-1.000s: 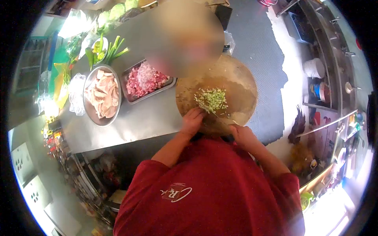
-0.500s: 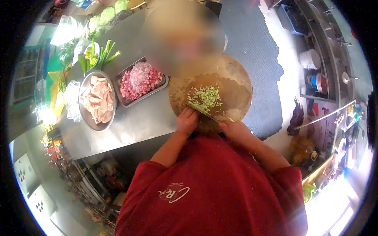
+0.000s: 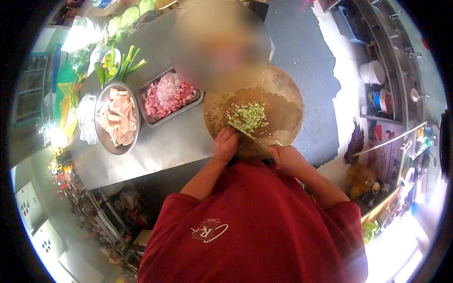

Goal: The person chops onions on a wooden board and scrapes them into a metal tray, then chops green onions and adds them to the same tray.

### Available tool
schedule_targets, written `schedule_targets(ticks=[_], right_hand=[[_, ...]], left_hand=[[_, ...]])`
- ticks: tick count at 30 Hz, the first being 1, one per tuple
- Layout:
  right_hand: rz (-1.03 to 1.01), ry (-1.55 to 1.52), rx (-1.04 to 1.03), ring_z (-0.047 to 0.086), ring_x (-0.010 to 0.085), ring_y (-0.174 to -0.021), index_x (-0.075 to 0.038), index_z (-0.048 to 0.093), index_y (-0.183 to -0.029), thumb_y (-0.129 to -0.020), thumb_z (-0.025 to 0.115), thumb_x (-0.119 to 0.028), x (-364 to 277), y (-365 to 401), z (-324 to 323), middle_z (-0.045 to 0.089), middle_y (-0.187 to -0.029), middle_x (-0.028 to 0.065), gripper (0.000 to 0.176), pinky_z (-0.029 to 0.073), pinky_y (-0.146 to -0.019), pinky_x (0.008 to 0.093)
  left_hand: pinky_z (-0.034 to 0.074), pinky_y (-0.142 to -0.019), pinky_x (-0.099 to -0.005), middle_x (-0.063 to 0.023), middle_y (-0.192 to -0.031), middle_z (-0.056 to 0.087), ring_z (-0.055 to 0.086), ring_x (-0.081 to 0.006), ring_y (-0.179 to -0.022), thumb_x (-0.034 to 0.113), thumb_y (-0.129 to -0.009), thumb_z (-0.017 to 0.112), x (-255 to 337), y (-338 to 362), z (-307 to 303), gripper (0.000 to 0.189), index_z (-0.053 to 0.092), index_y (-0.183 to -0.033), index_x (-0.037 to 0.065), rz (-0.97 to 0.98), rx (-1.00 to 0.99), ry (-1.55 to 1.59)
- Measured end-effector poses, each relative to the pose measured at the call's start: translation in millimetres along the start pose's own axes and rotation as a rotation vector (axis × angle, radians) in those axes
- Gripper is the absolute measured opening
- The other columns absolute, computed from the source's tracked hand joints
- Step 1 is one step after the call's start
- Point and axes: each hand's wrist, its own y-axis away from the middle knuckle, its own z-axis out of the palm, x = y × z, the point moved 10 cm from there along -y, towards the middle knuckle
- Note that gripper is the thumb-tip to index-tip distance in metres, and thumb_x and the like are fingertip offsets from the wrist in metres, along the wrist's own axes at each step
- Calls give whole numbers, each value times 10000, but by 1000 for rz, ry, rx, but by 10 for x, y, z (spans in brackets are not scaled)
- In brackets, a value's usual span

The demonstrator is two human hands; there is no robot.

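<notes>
A round wooden chopping board (image 3: 290, 101) carries a small heap of finely chopped pale green pieces (image 3: 250, 116). Just in front of the heap, a knife (image 3: 242, 130) lies slantwise, its blade seen nearly edge-on. My right hand (image 3: 285, 157) is closed round its handle, which is mostly hidden. At the blade's other end, my left hand (image 3: 226, 144) has its fingers pressed together against the blade; the fingertips are partly hidden. Left of the board are a metal tray (image 3: 175, 112) of diced red and whitish meat and an oval metal bowl (image 3: 116, 150) of pale meat pieces.
Green stalks (image 3: 126, 63) lie behind the bowl on the metal table (image 3: 165, 146), with a clear plastic bag (image 3: 88, 120) at the left. A large blurred patch covers the area behind the board. Shelves with a white bucket (image 3: 372, 72) stand at the right.
The knife has shifted slightly and its blade is tilted differently. My right hand has moved a little to the right, and both hands stay by the knife.
</notes>
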Motion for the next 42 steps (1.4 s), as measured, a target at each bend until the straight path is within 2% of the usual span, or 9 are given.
schedule_targets(ticks=[8,10,19,23,26,29,32,34,42], right_hand=[[111,13,16,654,485,-917,-31,668,-1130,-1041,356,-482,-122,-108,-30,688,-974,286,555,514,-831,571],[239,116,-127,655,475,-939,-58,662,-1150,-1039,364,-479,211,20,94,692,-991,273,527,515,-839,564],[130,-104,16,644,484,-961,-74,662,-1151,-1034,392,-469,88,73,-60,686,-1014,278,493,503,-862,562],[132,-49,-53,644,483,-962,-71,659,-1160,-1036,399,-460,45,32,40,685,-1023,279,484,506,-854,560],[199,-8,-91,645,489,-944,-64,650,-1174,-1034,402,-467,-55,-42,48,687,-1007,279,493,511,-841,562],[124,-12,-12,649,490,-934,-60,641,-1192,-1037,391,-468,-209,-132,-17,690,-990,277,502,515,-836,563],[146,8,-13,651,491,-919,-66,643,-1182,-1041,383,-463,-177,-46,-77,692,-969,273,495,516,-825,567],[252,-3,-141,651,491,-913,-75,637,-1183,-1047,371,-450,40,125,-18,692,-957,272,479,512,-815,577],[161,-46,-27,650,494,-900,-80,636,-1176,-1048,349,-450,89,139,-93,691,-958,273,486,507,-823,580]], left_hand=[[564,-776,-399,-96,-923,666,655,-307,-864,19,-716,649,-46,53,61,207,697,-908,79,7,-14,-100],[566,-781,-398,-98,-942,668,656,-309,-882,18,-714,648,-23,29,23,217,699,-919,72,-2,13,-70],[570,-827,-389,-99,-1034,671,652,-310,-977,6,-720,610,15,68,-5,268,697,-970,48,89,-90,-18],[569,-826,-388,-93,-1042,664,648,-308,-981,1,-729,593,-25,76,34,302,692,-1011,47,78,-110,-23],[568,-805,-391,-101,-1023,660,647,-311,-961,6,-729,595,-25,68,1,272,686,-982,47,69,-98,-16],[565,-784,-394,-109,-1002,658,645,-313,-946,13,-725,605,-30,52,23,229,679,-938,53,9,-136,-53],[564,-774,-393,-106,-999,661,648,-313,-935,22,-736,619,-63,75,53,187,672,-911,62,8,-89,-45],[563,-773,-392,-100,-996,661,650,-309,-927,20,-747,618,-108,94,65,185,676,-916,67,2,-41,-15],[561,-779,-393,-92,-983,658,650,-307,-906,8,-764,627,-57,0,-31,183,689,-925,69,23,-31,44]])
